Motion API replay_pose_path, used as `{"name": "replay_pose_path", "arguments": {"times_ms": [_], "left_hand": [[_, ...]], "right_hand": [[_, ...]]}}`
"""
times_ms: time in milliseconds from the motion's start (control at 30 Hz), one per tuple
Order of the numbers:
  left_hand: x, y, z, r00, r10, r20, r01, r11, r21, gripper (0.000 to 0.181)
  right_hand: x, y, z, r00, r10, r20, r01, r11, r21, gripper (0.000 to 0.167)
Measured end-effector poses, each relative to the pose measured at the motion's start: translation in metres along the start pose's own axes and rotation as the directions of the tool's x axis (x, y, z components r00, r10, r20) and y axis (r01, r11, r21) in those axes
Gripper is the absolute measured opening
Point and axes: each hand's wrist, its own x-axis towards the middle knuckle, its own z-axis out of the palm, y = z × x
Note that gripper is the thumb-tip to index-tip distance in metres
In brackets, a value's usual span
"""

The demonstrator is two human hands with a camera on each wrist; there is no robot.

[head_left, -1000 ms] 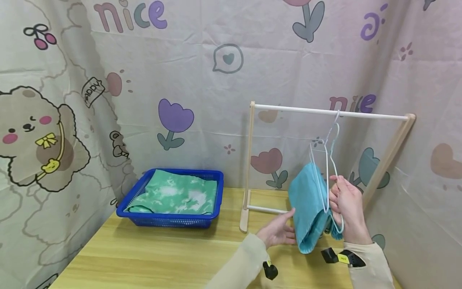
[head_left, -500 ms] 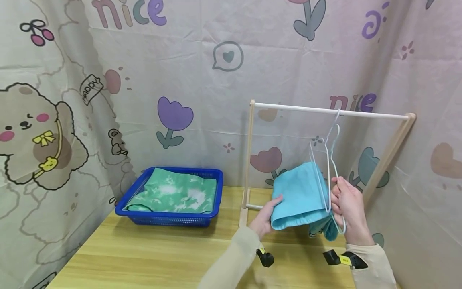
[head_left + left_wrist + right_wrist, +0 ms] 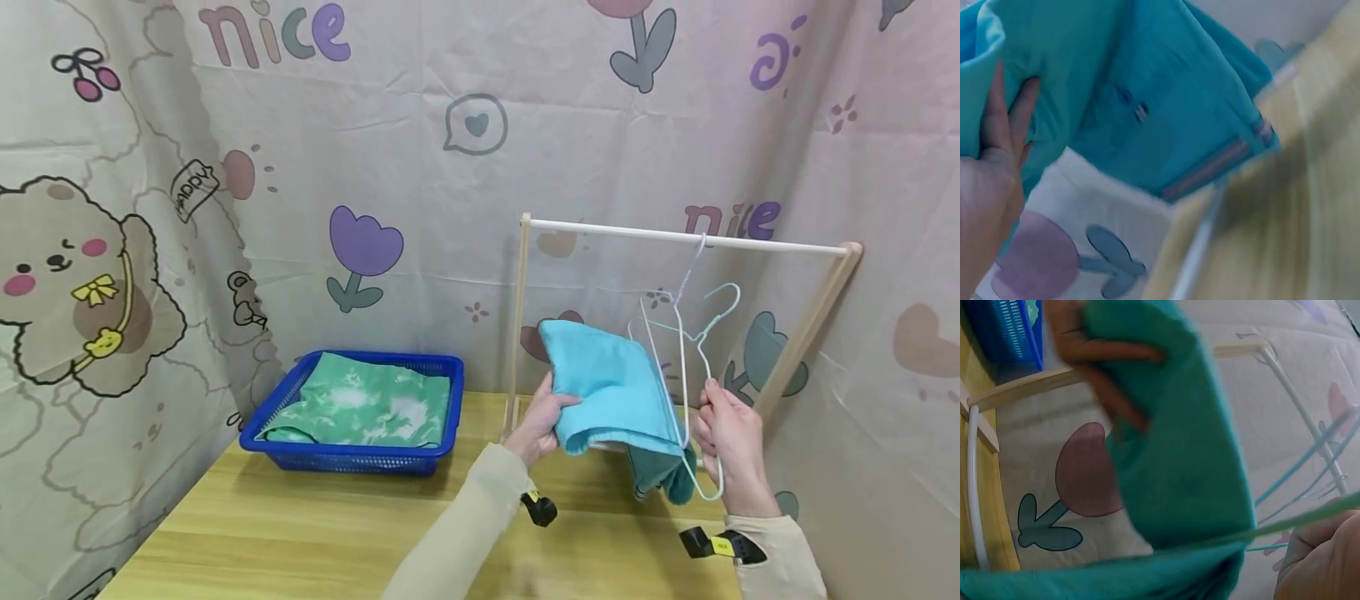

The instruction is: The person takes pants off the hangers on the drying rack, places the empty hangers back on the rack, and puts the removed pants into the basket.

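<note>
A folded turquoise garment (image 3: 611,387) spreads out to the left of a wire hanger (image 3: 708,358), its darker part hanging lower. My left hand (image 3: 538,423) grips the garment's left end, thumb in front; in the left wrist view the fingers of that hand (image 3: 997,162) reach behind the cloth (image 3: 1104,75). My right hand (image 3: 733,442) pinches the side wire of the hanger, whose hook is off the rail. Another white hanger (image 3: 682,358) hangs from the rail, just in front of the cloth. The right wrist view shows the cloth (image 3: 1179,450) draped across the hanger's wire.
A rack with a white top rail (image 3: 600,228) and wooden legs stands at the right of the wooden table (image 3: 300,533). At the left, a blue basket (image 3: 348,460) holds a folded green and white cloth (image 3: 375,400). Printed curtains surround the table.
My left hand has moved left and up and now grips the garment, which has swung out leftward and spread. The held hanger's hook has tilted to the right; my right hand has dropped slightly.
</note>
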Motion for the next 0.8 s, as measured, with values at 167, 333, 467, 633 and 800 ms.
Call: {"name": "replay_pose_path", "arguments": {"times_ms": [167,333,467,633,800], "left_hand": [[-0.001,0.022,0.019,0.999,0.014,0.047,-0.011,0.998,-0.065,0.087],[0.0,0.039,0.037,0.995,0.055,0.089,-0.05,0.997,-0.06,0.086],[0.0,0.05,0.046,0.992,0.079,0.099,-0.075,0.996,-0.051,0.084],[-0.002,0.068,0.054,0.984,0.12,0.13,-0.11,0.991,-0.076,0.079],[-0.006,0.082,0.061,0.977,0.15,0.15,-0.134,0.985,-0.112,0.073]], "right_hand": [[0.002,0.009,0.003,0.999,0.017,0.029,-0.017,1.0,0.013,0.03],[0.002,0.017,0.009,0.999,0.015,0.029,-0.017,0.999,0.05,0.031],[0.001,0.022,0.009,1.0,0.012,-0.016,-0.01,0.992,0.125,0.032],[0.002,0.025,0.008,0.998,-0.004,-0.063,0.015,0.986,0.167,0.035],[0.005,0.028,0.006,0.99,-0.025,-0.136,0.029,0.999,0.023,0.039]]}}
